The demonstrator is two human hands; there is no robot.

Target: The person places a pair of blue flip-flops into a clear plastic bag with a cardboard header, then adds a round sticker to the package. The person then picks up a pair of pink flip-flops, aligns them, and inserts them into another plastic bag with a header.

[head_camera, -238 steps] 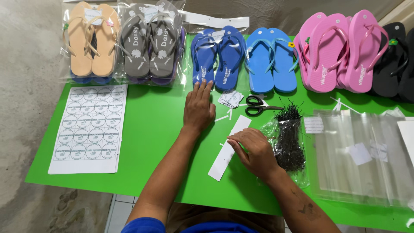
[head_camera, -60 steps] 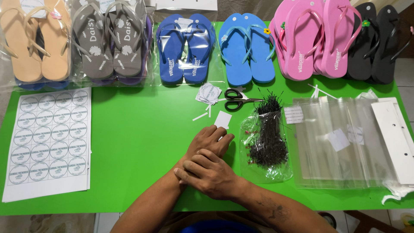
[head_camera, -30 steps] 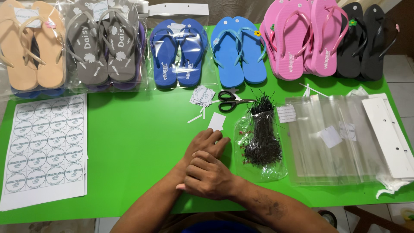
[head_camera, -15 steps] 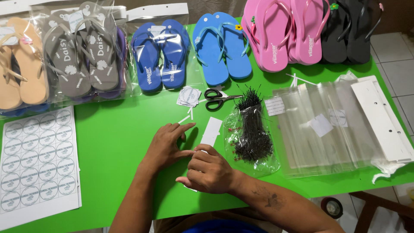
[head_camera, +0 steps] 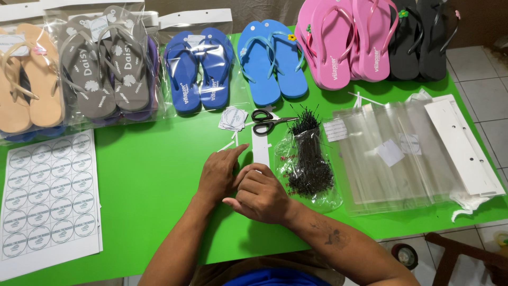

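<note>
Hands [head_camera: 241,185] on flat white card strip [head_camera: 261,151]

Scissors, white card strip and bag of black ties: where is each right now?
scissors [head_camera: 266,121], head view, on the pivot beside the black handles.
white card strip [head_camera: 261,151], head view, on its bare upper part above the hands.
bag of black ties [head_camera: 309,164], head view, on the dark bundle's middle.

Near end of the white card strip [head_camera: 261,151] under the right hand [head_camera: 260,196], fingers' grip unseen.
</note>
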